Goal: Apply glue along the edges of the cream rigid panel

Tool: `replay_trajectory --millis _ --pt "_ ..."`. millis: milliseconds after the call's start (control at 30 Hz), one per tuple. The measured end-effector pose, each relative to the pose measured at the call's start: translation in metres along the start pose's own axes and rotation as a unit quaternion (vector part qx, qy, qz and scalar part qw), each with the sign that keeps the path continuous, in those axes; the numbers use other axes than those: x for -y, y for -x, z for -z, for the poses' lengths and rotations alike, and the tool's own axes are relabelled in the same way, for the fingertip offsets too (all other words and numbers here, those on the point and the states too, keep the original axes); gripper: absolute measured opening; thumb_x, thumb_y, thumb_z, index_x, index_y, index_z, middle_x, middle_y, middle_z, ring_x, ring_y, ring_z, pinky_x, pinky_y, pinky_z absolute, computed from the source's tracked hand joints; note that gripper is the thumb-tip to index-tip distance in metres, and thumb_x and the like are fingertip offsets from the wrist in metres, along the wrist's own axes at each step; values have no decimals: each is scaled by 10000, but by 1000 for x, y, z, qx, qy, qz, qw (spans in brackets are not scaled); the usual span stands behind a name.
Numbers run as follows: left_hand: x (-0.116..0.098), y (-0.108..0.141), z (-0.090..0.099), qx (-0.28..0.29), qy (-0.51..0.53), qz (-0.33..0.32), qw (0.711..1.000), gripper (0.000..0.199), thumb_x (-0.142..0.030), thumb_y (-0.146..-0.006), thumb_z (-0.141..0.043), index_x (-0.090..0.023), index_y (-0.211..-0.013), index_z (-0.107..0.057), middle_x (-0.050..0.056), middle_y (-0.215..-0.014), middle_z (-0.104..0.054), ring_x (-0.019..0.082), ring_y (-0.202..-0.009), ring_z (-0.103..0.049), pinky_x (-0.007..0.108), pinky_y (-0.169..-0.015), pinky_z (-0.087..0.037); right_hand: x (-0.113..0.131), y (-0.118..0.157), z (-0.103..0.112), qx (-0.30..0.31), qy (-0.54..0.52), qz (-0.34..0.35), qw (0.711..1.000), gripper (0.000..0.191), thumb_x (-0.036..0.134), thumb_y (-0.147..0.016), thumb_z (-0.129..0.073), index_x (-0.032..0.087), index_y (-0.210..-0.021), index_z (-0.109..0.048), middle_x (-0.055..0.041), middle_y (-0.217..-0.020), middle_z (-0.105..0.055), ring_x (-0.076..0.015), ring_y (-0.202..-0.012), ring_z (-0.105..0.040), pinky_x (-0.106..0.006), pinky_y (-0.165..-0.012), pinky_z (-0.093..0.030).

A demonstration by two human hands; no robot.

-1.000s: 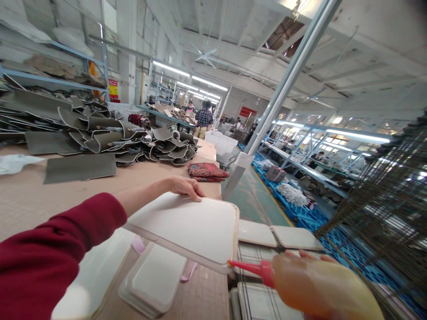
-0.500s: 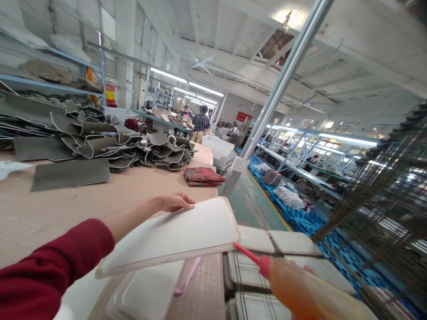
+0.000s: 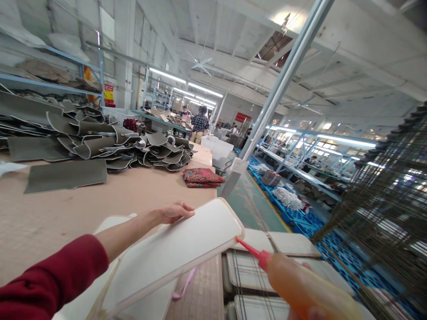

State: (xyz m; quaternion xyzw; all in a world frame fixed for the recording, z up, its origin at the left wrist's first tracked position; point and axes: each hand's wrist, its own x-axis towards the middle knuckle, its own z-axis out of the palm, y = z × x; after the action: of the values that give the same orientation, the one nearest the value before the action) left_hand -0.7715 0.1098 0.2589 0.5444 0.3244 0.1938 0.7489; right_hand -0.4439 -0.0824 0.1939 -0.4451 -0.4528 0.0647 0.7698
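My left hand (image 3: 176,212) grips the far long edge of a white panel (image 3: 180,253) with rounded corners, thumb on top and fingers tucked beneath. The panel is held tilted over the table. In my right hand (image 3: 308,306), mostly hidden behind it, is a squeeze bottle (image 3: 300,284) of amber liquid, probably glue, with a red nozzle (image 3: 251,250). The nozzle tip touches the panel's edge near its right corner. Beneath the panel lie more white panels (image 3: 150,304), partly covered, and a pinkish ribbon (image 3: 184,284).
Grey-green sheet pieces (image 3: 110,138) lie heaped at the table's back left. A folded red patterned cloth (image 3: 203,177) sits by the table edge. Stacked white panels (image 3: 296,243) stand lower right, beside a wire rack (image 3: 383,191). A metal post (image 3: 267,106) rises beyond the table; people work far off.
The panel has turned, its left end dropping toward me and its right end shifting slightly right. The nozzle tip has moved a little up and right, staying at the panel's edge.
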Motion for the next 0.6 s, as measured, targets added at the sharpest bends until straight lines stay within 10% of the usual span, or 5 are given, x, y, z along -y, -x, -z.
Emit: replay_trajectory --millis 600 --pt "1 5 -14 -63 -2 -8 998 530 -539 -464 -828 -138 -789 -709 19 -732 -711 130 -596 -600 220 -532 -401 28 3 -27 -12 -17 -33 999 541 458 -833 -607 203 -1283 -449 -128 -1204 -567 -310 -986 -613 -596 -796 -536"
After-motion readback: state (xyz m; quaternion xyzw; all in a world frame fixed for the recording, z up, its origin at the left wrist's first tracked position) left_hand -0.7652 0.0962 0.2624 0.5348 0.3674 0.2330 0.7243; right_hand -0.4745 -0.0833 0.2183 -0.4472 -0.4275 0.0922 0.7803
